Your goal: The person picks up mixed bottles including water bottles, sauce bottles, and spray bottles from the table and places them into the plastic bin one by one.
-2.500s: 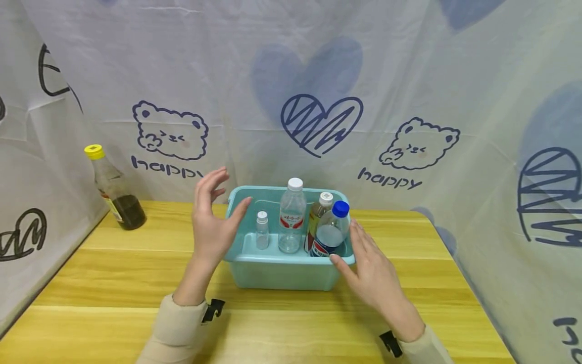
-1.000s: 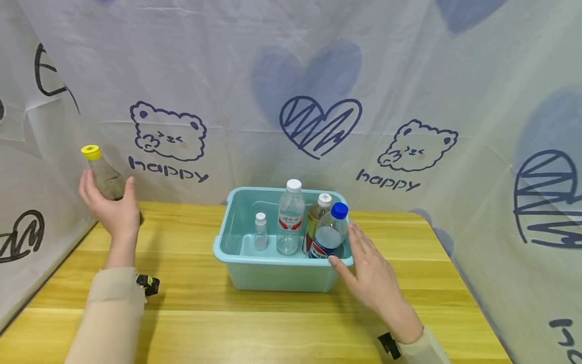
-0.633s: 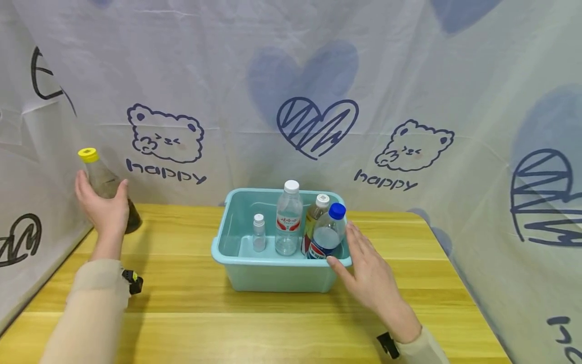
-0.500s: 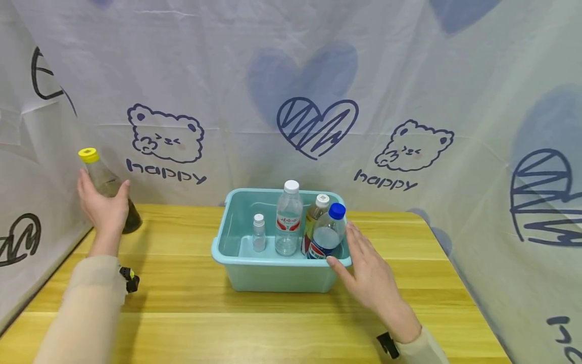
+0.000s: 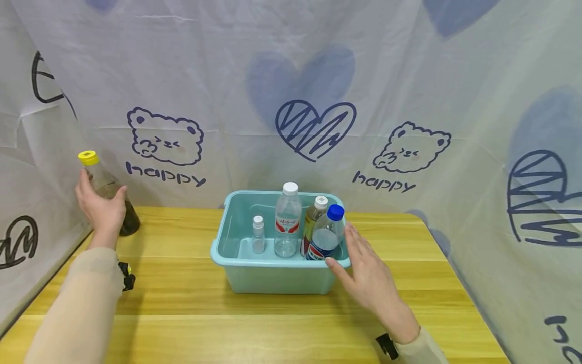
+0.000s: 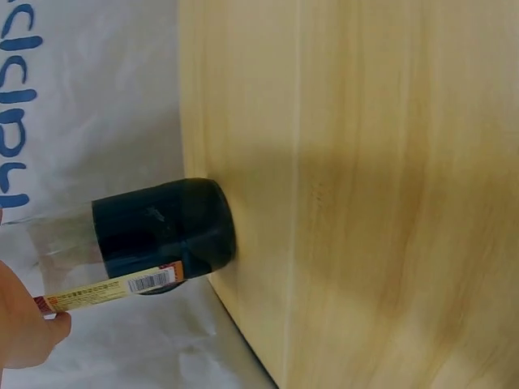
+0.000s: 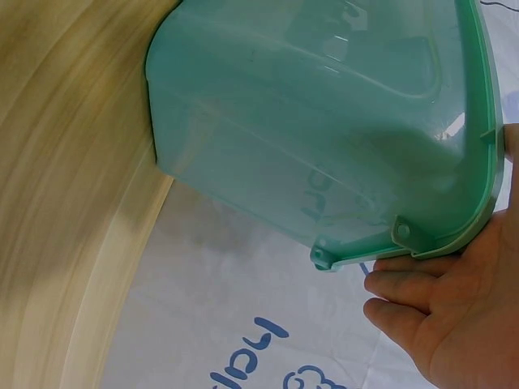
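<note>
At the back left of the table, my left hand [image 5: 103,207] curls its fingers and thumb around the upper body of a yellow-capped bottle [image 5: 130,217]. The left wrist view shows dark liquid [image 6: 162,231] in its lower part and a label strip with a barcode [image 6: 150,281]. My right hand [image 5: 370,278] rests at the right rim of a light-green plastic tub [image 5: 277,279], fingers straight, thumb by the front edge. Inside the tub stand a small white-capped bottle [image 5: 258,237], a clear white-capped bottle [image 5: 286,227], a brownish drink bottle [image 5: 313,217] and a blue-capped bottle [image 5: 326,237].
The tub sits mid-table on the wooden tabletop [image 5: 254,333]. A pale cloth [image 5: 236,91] printed with hearts and bears hangs behind and at both sides. The table's left edge runs close by the yellow-capped bottle.
My left hand has moved left from above the tub's left rim to the yellow-capped bottle and closed around it. The right hand and the tub have stayed put.
</note>
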Tool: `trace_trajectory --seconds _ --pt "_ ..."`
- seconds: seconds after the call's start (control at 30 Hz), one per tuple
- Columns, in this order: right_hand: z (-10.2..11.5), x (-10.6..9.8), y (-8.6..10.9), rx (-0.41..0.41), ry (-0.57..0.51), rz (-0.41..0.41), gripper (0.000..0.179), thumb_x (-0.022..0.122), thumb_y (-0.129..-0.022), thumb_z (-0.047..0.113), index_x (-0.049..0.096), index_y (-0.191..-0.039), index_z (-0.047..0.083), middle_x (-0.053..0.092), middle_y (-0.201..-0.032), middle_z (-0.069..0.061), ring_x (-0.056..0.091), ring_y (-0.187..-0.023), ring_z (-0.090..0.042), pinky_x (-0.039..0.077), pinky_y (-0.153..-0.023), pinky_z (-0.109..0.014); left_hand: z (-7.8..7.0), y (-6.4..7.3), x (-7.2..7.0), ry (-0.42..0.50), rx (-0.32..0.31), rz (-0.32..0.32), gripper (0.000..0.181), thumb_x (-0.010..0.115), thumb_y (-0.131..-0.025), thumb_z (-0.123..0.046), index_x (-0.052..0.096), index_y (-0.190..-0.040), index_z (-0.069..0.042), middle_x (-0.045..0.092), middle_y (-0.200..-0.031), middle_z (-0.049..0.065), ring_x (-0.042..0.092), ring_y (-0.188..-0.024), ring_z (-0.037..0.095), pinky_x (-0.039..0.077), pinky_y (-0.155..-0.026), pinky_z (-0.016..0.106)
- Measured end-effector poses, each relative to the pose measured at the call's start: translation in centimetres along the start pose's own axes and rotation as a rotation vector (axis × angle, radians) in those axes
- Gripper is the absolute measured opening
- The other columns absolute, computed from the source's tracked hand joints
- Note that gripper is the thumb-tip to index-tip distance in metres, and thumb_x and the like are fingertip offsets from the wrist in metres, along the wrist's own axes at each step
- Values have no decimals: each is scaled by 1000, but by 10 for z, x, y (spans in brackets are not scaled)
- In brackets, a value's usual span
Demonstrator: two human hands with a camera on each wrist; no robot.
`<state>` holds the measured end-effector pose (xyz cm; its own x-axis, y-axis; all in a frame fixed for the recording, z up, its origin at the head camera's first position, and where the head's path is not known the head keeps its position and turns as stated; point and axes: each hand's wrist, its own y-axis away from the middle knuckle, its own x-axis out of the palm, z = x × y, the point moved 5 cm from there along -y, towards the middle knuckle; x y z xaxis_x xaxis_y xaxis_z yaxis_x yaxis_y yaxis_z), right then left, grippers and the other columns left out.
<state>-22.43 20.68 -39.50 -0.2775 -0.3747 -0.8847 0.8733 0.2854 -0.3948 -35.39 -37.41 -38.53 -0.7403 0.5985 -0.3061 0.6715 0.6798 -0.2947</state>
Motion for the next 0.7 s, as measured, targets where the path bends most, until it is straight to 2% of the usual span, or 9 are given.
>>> trace_trajectory --seconds 0.33,0.7 --pt "1 0 -1 -4 0 -1 85 48 -106 56 24 -163 -3 24 -168 -19 33 -152 -40 33 -121 -54 5 -5 1 -12 27 -23 85 69 -100 -15 19 -167 -31 28 -167 -3 28 -152 13 19 -126 24" --pt "0 -1 0 4 -7 4 86 48 -106 57 22 -163 -2 23 -169 -18 32 -152 -39 32 -122 -53 1 -2 2 -51 86 26 85 69 -100 -14 20 -167 -32 32 -164 2 33 -150 19 24 -126 30"
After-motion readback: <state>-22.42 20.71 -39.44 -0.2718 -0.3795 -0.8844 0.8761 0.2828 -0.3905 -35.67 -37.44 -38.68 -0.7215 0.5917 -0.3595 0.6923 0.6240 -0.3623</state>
